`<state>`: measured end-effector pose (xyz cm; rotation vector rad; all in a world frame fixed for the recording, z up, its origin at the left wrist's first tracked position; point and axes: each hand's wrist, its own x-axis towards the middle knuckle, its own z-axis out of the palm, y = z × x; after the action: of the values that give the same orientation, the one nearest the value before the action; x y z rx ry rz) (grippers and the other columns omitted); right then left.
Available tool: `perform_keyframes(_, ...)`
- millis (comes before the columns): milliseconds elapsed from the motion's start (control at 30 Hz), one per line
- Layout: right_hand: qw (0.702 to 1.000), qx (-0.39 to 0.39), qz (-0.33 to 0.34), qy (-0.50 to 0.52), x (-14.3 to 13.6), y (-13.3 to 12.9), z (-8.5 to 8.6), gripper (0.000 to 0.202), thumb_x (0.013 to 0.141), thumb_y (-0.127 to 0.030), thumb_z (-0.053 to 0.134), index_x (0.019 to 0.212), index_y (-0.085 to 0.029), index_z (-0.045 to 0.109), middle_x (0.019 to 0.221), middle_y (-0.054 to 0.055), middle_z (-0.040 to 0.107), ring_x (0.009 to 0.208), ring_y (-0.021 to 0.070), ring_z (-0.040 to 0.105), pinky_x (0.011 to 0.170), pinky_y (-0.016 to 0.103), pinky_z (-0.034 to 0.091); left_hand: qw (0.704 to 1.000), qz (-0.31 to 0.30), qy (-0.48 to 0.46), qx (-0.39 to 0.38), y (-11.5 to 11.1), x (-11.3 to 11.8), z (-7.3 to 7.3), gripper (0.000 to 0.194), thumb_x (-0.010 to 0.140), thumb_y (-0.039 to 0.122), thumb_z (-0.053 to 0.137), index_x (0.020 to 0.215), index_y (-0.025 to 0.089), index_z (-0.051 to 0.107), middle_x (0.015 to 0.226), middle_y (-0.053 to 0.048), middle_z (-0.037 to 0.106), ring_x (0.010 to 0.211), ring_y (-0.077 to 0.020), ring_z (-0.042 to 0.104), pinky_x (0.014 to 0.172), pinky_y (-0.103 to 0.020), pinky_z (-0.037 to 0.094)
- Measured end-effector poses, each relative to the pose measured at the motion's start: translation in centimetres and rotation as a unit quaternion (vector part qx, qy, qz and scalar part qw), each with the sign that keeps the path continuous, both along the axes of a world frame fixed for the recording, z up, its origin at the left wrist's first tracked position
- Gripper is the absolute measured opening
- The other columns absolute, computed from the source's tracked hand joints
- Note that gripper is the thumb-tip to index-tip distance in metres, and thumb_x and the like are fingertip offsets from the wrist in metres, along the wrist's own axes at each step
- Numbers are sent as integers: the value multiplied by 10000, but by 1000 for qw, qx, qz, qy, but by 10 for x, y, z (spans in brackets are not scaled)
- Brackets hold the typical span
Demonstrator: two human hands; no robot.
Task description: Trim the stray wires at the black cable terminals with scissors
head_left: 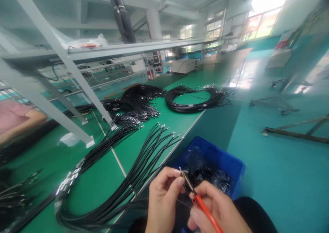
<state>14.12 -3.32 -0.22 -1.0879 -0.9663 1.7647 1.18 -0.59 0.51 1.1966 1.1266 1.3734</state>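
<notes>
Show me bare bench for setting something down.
Bare green bench shows between the coiled cables and the fanned cables, and inside the latter's bend. Crowded: the dark cable pile, and at the blue bin, left hand, right hand and red-handled tool.

Right hand holding pliers, left hand pinching wire

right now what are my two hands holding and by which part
The right hand holds a pliers-like tool by its red handles; the left hand pinches a thin cable close to its end.
</notes>
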Motion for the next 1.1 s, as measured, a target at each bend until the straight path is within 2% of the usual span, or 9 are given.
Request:
perform_keyframes(167,1000,0,6,-27,1,5,1,196,710,-248,661,780,-184,490,571,-22,632,340,30,384,351,157,242,999,-33,24,3,-1,2,1,48,735,199,678,720,163,650,630,10,618,562,-111,542,545,-191,454)
perform_keyframes(400,999,-4,2,-37,2,4,-5,178,728,-228,647,802,-183,492,578,-16,639,337,24,362,342,150,233,999,-45,7,-20,2,3,0,57,713,188,695,709,156,648,610,14,620,540,-100,530,532,-179,443)
perform_keyframes(567,999,-1,-1,-39,3,5,0,183,710,-224,656,771,-184,488,497,-54,585,362,37,407,361,143,232,998,-47,5,-28,3,2,-2,63,706,189,698,715,158,645,607,17,614,536,-100,528,530,-181,442)
perform_keyframes(700,999,-7,12,-44,9,5,1,274,693,-337,694,783,-190,480,479,-37,585,334,42,373,339,152,191,999,-30,23,-38,4,1,-3,81,703,213,700,710,153,646,600,15,608,528,-101,516,522,-184,434)
perform_keyframes(833,999,16,40,12,16,4,-12,447,656,-554,687,794,-191,465,510,-37,551,366,40,358,367,158,216,999,-12,33,-38,4,2,-3,75,703,210,695,711,154,645,615,12,609,537,-106,517,523,-188,432)
perform_keyframes(900,997,27,66,34,17,4,-18,500,631,-609,679,782,-182,466,494,-51,504,393,42,353,400,163,242,999,-7,28,-34,4,3,-2,64,703,198,690,717,158,642,628,10,615,556,-114,531,538,-194,441)
perform_keyframes(967,996,30,75,32,16,4,-18,513,620,-613,683,781,-175,471,494,-43,504,404,50,375,408,167,262,999,-6,25,-30,3,4,-2,53,705,182,684,721,162,637,639,10,619,576,-122,544,557,-202,451)
perform_keyframes(1100,997,8,73,-8,15,7,-4,449,646,-527,701,799,-173,472,510,-14,563,374,45,382,350,143,226,998,-14,52,-8,0,6,-2,42,719,165,667,716,166,624,654,8,618,605,-132,554,579,-209,459)
